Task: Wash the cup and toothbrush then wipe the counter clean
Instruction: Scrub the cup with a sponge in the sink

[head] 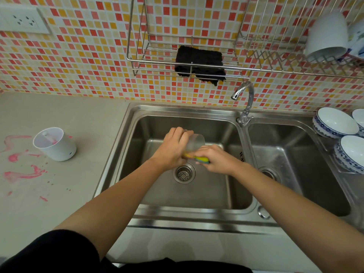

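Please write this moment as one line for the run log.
left hand: holds clear cup | right hand: holds toothbrush | place: over left sink basin | counter: pink smears unwiped

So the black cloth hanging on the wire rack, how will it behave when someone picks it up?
The black cloth droops over the wire rack bars, one corner hanging below, so it is probably floppy and would sag from the fingers. It looks thin, so likely light. Its rough weave suggests it will not slip easily.

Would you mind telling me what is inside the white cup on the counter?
Inside the white cup something pale with a pink smear leans on the wall; the wall hides its lower end.
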Action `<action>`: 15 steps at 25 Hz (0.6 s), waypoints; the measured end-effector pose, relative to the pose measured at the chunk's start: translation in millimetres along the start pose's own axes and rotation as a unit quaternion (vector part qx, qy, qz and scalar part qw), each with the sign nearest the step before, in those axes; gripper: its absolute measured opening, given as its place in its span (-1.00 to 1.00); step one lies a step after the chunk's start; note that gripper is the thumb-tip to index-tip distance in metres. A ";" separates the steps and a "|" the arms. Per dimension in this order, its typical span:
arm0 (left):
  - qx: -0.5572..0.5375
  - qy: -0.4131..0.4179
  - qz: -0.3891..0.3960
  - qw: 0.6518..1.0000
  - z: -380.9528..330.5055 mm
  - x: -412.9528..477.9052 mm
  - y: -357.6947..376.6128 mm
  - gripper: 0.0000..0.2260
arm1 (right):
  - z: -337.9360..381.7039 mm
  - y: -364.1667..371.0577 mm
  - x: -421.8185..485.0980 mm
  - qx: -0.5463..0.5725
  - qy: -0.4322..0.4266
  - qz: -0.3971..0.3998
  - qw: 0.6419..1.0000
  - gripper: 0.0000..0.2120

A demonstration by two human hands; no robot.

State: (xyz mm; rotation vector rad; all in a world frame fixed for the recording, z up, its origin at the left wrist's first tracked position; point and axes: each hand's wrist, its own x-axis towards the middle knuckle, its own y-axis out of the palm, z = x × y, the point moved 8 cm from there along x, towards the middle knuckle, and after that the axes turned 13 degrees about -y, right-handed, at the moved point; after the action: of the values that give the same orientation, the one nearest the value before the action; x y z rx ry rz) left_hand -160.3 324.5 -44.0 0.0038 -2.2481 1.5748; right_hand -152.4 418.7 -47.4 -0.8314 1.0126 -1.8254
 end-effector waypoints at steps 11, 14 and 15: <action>-0.143 -0.047 0.075 0.986 -3.1 1.1 3.6 -0.26 | -2.8 -2.8 1.6 -0.031 0.034 0.078 0.996 -0.45; -0.081 -0.035 0.064 0.994 -9.6 -0.2 5.7 -0.27 | -4.7 -7.9 -1.1 0.073 0.104 0.028 0.991 -0.50; -0.048 -0.029 0.051 0.997 -12.3 -1.4 6.5 -0.28 | -5.0 -8.9 -1.4 0.088 0.110 0.024 0.990 -0.57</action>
State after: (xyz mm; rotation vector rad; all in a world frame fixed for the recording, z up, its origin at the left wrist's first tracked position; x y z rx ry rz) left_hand -156.6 337.7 -46.8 -0.0949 -2.4031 1.5334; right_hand -159.2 424.2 -42.0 -0.5034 0.9807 -1.9634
